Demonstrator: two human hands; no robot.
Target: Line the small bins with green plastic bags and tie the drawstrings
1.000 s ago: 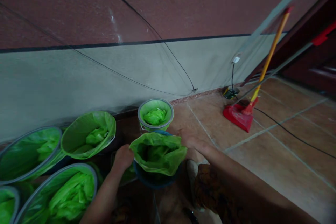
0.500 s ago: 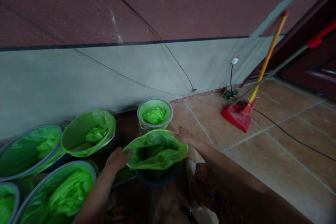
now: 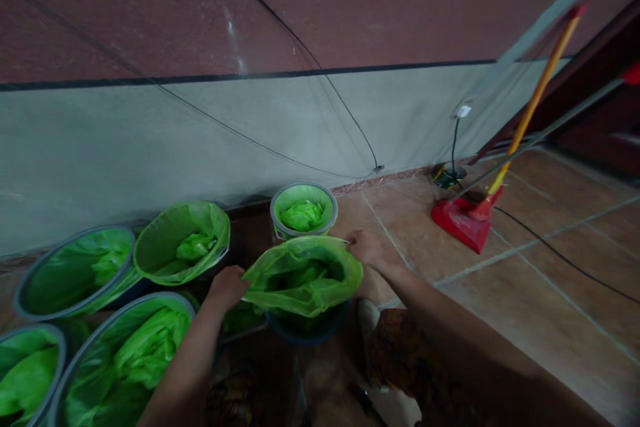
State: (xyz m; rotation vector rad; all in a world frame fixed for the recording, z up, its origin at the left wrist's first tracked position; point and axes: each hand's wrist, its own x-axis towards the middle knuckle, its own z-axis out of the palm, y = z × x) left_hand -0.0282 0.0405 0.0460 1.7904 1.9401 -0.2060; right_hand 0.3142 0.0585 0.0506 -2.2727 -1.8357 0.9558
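Observation:
A green plastic bag (image 3: 287, 301) lines a dark blue bucket (image 3: 311, 332) in front of me, its mouth spread above the bucket's rim. My left hand (image 3: 229, 288) is closed on the left edge of the bag. On the opposite side my right hand (image 3: 366, 250) grips the bag's right edge, where a thin pale strip shows by the fingers. More green plastic lies crumpled inside the bag. Just beyond it stands a smaller grey-rimmed bucket (image 3: 277, 215), lined in green too.
Several green-lined buckets crowd the left, among them a grey-rimmed one (image 3: 75, 373) and one by the wall (image 3: 220, 250). A red dustpan (image 3: 457, 230) and a yellow-handled broom (image 3: 537, 97) stand at right. A black cable (image 3: 560, 260) crosses the tiled floor.
The bag's mouth has risen slightly and looks more tautly spread between my hands. My view has shifted a little, so the buckets appear further right.

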